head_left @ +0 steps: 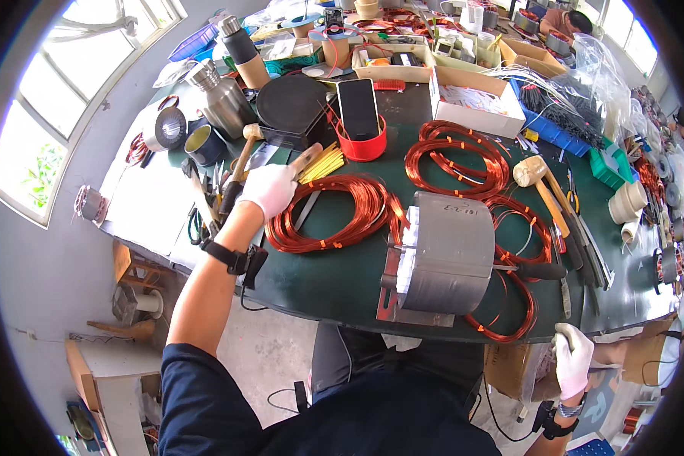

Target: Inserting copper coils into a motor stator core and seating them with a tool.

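My left hand (270,190), in a white glove, closes on a flat wooden stick (307,159) beside a bundle of yellow strips (325,164). Just right of that hand lies a large coil of copper wire (279,228) with orange ties. A wire bundle runs from it to a grey cylindrical motor stator (452,254), with white insulation at its left end. The stator rests on a metal plate (387,300) near the table's front edge. My right hand (574,361), also gloved, hangs beyond that edge at the lower right. Its fingers are curled, with no object showing in them.
More copper coils (456,159) lie behind and right of the stator. A screwdriver (539,270) lies against its right side. A mallet (536,175) and other tools lie farther right. A red cup (363,144) holds a phone (357,110). Another person (566,23) sits far right.
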Demonstrator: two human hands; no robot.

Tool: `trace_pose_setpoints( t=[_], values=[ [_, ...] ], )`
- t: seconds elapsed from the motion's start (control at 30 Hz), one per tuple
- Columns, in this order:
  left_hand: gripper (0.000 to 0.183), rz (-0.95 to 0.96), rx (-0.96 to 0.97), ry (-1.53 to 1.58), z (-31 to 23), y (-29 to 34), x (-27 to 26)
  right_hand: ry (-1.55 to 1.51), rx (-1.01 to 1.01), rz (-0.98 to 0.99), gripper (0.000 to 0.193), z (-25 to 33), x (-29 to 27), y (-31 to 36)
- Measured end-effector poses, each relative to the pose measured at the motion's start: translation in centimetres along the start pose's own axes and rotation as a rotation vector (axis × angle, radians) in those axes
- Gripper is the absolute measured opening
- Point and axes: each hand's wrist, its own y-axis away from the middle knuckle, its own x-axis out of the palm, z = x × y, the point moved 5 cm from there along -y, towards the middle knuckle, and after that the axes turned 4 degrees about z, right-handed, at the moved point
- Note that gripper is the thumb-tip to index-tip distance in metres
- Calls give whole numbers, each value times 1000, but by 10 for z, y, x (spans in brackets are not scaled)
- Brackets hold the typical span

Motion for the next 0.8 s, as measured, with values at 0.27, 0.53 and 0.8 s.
trace_pose_setpoints(
  t=[0.27, 0.53, 0.8],
  values=[
    [27, 171, 77, 416, 30, 18, 15, -99, 7, 27, 21, 5, 9, -7],
    [23, 53, 20, 61, 3, 17, 15, -91, -5, 25, 21, 9, 9, -5],
    [26, 3, 121, 63, -21, -7, -12, -75, -24, 11, 21, 10, 7, -1]
  ],
)
